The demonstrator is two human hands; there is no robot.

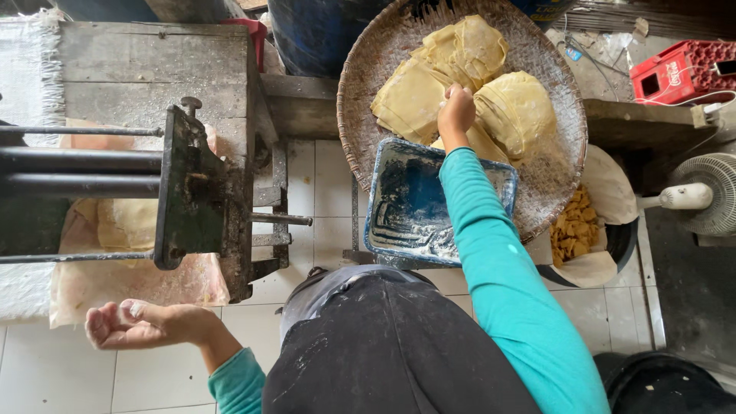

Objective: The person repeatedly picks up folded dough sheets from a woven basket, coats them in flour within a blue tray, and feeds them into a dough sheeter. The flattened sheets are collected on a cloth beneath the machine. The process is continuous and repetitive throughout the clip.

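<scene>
While the left hand [134, 323] hung empty with fingers loosely curled at seven o'clock below the metal press [192, 192], the right hand [456, 107] pinched a folded yellow dough sheet [429, 96] in the woven tray [368, 77] at one o'clock, above the floured blue tub [414, 207].

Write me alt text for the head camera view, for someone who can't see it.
Seen from above, a person's right hand in a teal sleeve touches folded yellow dough sheets in a round woven basket tray, above a floury blue rectangular tray. The left hand hangs open, empty, near a dark metal roller machine.
</scene>
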